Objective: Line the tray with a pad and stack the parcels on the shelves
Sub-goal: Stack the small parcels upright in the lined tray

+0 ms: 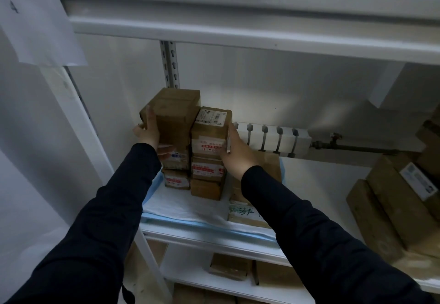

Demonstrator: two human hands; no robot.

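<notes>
Two stacks of brown cardboard parcels stand side by side on a white-and-blue pad (190, 205) that lines the middle shelf (209, 236). The left stack's top parcel (175, 113) is the tallest one. My left hand (148, 133) grips that stack's left side, fingers curled round its front corner. The right stack is topped by a parcel with a white label (212, 122). My right hand (235, 151) presses against the right side of that stack, the thumb across its front. A flat parcel with green writing (245, 212) lies on the pad, partly under my right sleeve.
A shelf beam (238, 30) crosses close overhead. More brown parcels (400, 199) lean at the right of the same shelf, and others (229, 266) lie on the shelf below. A white radiator (273, 138) sits behind. A paper sheet (35, 18) hangs on the left upright.
</notes>
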